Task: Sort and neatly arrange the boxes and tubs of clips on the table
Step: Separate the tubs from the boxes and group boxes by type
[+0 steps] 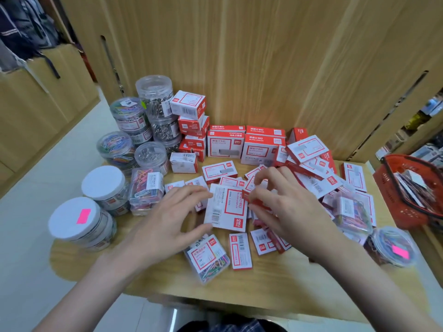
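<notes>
While the left hand (165, 219) held the white box (226, 207) at mid-table by its left edge, thumb below and fingers above, the right hand (278, 207) pinched a small red box (251, 198) against its right side, fingers curled, amid a loose heap of boxes (311, 161). Tubs (153, 97) stood stacked at the left, and larger boxes (262, 146) lined the back by the wall. To do this step well, the person would probably square the two boxes edge to edge, match them by size, and carry them to the like row without nudging the heap.
</notes>
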`<control>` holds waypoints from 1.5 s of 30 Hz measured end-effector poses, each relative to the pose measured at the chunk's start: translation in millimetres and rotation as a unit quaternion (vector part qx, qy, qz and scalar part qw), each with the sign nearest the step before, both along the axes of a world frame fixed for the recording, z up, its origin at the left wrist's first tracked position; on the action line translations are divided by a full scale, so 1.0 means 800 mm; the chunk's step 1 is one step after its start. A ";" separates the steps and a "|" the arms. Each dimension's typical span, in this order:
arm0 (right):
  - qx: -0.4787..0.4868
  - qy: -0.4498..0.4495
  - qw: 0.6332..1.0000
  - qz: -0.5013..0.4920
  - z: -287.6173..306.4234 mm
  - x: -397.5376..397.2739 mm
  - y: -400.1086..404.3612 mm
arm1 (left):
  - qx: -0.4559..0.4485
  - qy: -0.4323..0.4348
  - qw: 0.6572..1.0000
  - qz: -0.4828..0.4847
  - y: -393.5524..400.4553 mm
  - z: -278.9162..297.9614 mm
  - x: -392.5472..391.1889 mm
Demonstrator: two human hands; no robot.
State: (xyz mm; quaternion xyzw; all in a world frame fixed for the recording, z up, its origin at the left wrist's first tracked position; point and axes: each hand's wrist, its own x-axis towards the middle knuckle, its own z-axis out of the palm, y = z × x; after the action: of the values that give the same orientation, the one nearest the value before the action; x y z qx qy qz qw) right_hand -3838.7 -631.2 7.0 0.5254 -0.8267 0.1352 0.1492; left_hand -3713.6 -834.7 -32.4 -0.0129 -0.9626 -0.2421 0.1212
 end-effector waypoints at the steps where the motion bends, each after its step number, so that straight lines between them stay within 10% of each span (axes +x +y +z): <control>1: 0.007 -0.013 1.000 0.006 -0.001 0.000 0.002 | 0.004 -0.008 1.000 0.003 -0.001 0.000 0.006; 12: -0.032 -0.034 0.996 0.081 -0.002 0.031 -0.015 | 0.009 -0.021 0.999 -0.024 0.024 -0.023 0.053; 21: -0.030 -0.341 0.914 0.216 0.022 0.044 -0.093 | 0.161 0.070 0.982 0.071 -0.022 0.044 0.067; 30: -0.057 -0.294 0.940 0.163 -0.010 0.024 -0.179 | -0.228 0.074 0.964 0.115 -0.072 0.049 0.033; 45: 0.252 -0.211 0.944 0.027 0.007 -0.004 -0.154 | -0.193 0.136 0.970 0.063 -0.014 -0.003 0.061</control>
State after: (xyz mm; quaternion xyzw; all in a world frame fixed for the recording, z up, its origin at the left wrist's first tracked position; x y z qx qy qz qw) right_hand -3841.9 -754.2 12.8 0.5277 -0.8316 0.0341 -0.1697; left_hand -3665.1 -845.9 -34.6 -0.0082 -0.9644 -0.0393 0.2613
